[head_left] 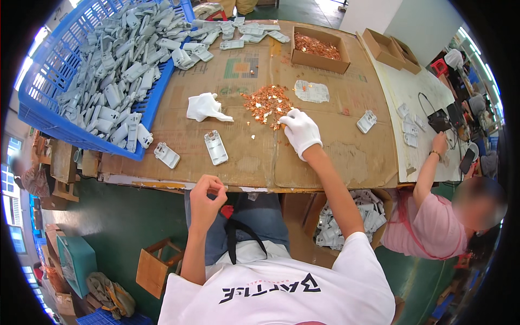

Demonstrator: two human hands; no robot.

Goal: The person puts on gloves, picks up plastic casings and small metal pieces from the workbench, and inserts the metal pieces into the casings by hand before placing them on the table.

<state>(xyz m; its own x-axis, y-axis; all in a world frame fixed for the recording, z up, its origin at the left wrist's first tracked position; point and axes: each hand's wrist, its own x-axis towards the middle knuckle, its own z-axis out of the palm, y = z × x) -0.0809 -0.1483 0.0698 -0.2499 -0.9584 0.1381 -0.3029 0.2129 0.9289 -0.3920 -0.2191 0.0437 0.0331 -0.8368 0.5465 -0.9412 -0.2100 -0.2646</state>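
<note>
My right hand (pixel 300 131), in a white glove, reaches to the right edge of a loose heap of small copper-coloured metal pieces (pixel 265 101). Its fingers are drawn together at the heap; what lies between the tips is hidden. Bare and raised in front of the table's near edge, my left hand (pixel 209 199) has thumb and forefinger pinched, and anything in that pinch is too small to make out. Beyond it on the cardboard lie a pale grey plastic housing (pixel 216 148) and a second housing (pixel 167 155). A crumpled white glove (pixel 207 107) rests left of the heap.
A blue crate (pixel 81 131) heaped with grey housings fills the left side. At the back stands a cardboard box (pixel 319 62) of copper pieces. One housing (pixel 366 121) lies to the right. Another person (pixel 428 216) works at the adjoining table. A box of white parts (pixel 346 230) sits below.
</note>
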